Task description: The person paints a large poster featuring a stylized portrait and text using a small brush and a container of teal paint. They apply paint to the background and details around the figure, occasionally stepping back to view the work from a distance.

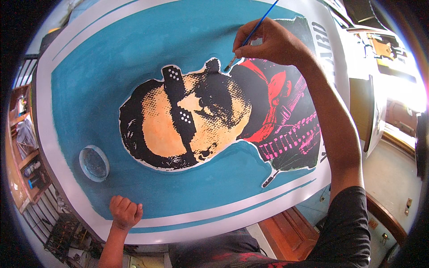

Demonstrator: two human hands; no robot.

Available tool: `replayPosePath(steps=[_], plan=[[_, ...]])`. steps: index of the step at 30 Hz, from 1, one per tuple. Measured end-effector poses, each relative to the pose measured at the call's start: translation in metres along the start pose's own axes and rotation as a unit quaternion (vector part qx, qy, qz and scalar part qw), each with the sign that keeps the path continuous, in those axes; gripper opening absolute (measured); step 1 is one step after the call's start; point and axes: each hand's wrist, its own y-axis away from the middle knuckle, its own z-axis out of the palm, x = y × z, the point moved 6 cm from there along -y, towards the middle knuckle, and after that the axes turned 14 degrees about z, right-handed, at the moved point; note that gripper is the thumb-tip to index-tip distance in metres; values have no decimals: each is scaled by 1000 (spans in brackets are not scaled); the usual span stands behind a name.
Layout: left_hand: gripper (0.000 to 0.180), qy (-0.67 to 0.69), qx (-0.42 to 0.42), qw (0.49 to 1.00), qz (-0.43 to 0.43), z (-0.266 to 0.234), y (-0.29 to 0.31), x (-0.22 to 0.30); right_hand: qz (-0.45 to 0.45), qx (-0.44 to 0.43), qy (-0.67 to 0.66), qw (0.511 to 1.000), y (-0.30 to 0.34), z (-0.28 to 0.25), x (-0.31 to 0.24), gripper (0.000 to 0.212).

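Observation:
A large poster (pixel 111 76) lies tilted before me, with a teal painted ground, white border and a printed head-and-shoulders figure in black, orange, red and pink. My right hand (pixel 272 42) pinches a thin blue-handled paintbrush (pixel 251 35), its tip touching the teal edge by the figure's outline at the top centre. My left hand (pixel 126 211) rests as a closed fist on the poster's lower border, holding nothing. A small round dish of teal paint (pixel 94 163) sits on the poster, above and left of that fist.
Brown wooden furniture (pixel 290 232) stands below the poster's lower right edge. Shelves with small items (pixel 27 147) run along the left. Tangled wires and clutter (pixel 67 236) lie lower left. A bright cluttered area (pixel 384 58) is at the right.

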Motion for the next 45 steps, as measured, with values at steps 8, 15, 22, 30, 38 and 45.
replayPosePath(steps=[8, 15, 22, 30, 38, 45], plan=[[38, -10, 19, 1000, 2, 0, -1, 0, -24, 50, -6, 998, -1, -3, 11, 14], [39, -17, 11, 1000, 2, -1, -2, 1, 4, 55, 7, 998, -2, -12, 11, 15], [38, -14, 15, 1000, 0, 0, -2, 1, -11, 48, 6, 999, -1, -8, 12, 13], [37, -16, 3, 1000, 1, 0, -1, 0, 29, 92, -2, 995, 3, -29, 34, 13], [39, -8, 6, 1000, -5, 0, -2, 0, 10, 72, -43, 996, 5, -28, 38, 12], [39, -14, -2, 1000, -9, 1, 2, 1, 12, 83, -9, 996, 5, -24, 34, 13]])
